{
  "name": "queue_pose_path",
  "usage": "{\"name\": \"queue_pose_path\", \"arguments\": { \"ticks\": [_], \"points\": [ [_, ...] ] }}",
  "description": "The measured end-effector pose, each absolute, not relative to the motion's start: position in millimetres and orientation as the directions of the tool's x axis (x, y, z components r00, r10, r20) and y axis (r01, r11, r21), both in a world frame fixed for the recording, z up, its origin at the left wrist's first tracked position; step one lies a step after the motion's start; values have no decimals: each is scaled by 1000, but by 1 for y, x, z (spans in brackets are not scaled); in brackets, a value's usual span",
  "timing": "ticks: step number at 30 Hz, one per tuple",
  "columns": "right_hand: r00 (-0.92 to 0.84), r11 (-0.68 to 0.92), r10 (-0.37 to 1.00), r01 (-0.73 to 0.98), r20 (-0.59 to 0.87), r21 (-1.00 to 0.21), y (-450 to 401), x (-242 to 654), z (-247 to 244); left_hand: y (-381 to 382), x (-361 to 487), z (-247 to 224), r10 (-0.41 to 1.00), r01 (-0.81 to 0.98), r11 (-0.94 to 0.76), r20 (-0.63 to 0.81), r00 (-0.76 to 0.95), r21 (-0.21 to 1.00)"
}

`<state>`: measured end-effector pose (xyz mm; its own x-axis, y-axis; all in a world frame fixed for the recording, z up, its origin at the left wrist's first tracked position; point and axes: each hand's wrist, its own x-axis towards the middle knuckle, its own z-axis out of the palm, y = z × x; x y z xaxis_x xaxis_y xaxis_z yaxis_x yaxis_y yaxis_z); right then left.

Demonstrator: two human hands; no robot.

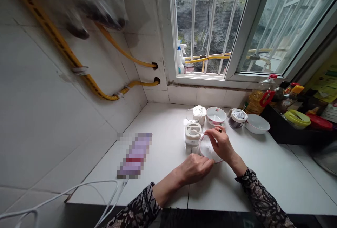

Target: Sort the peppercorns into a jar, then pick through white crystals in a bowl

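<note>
A small white spoon (199,132) is pinched in my right hand (220,143), its bowl end over the opening of a white lidded jar (193,140). Just right of that jar stands a bowl (206,148) with a pink rim, holding white powder. My left hand (198,168) is closed on the near rim of this bowl. My right hand is above the bowl's right side and hides part of it. Behind the near jar is another white jar (199,115) with a clear handle, beside a flowered white bowl (216,117).
A jar of dark contents (237,119) and a white bowl (257,124) stand at the back right. An oil bottle (259,96) and a black rack (276,126) of bottles are farther right. A blurred-out purple device (135,156) with a white cable lies at left.
</note>
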<state>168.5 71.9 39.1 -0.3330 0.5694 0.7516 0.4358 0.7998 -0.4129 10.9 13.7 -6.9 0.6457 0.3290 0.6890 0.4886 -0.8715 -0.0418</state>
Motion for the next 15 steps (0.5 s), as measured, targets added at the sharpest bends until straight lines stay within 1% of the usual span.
{"name": "queue_pose_path", "arguments": {
  "ticks": [1,2,3,4,6,8,10,12,15],
  "points": [
    [-376,826,521,448,766,-342,72,168,39,14,11,-7,329,488,-872,689,646,-40],
    [-385,834,500,455,776,-311,72,169,40,14,11,-7,332,487,-873,685,649,-39],
    [-364,828,503,463,784,-316,72,171,42,13,10,-6,335,485,-873,679,654,-37],
    [-319,810,525,470,789,-349,71,174,44,13,10,-5,339,486,-873,671,659,-36],
    [-199,748,606,472,770,-467,71,183,48,12,9,-3,350,492,-870,658,667,-36],
    [-87,663,701,444,707,-603,71,194,52,11,8,-1,358,497,-867,646,674,-38],
    [-9,585,772,403,636,-704,72,205,55,10,8,0,356,497,-867,647,674,-41],
    [44,539,800,386,598,-749,74,215,57,10,8,1,346,491,-870,659,668,-41],
    [74,521,786,457,614,-721,75,227,59,10,7,2,333,485,-874,677,656,-40]
  ]
}}
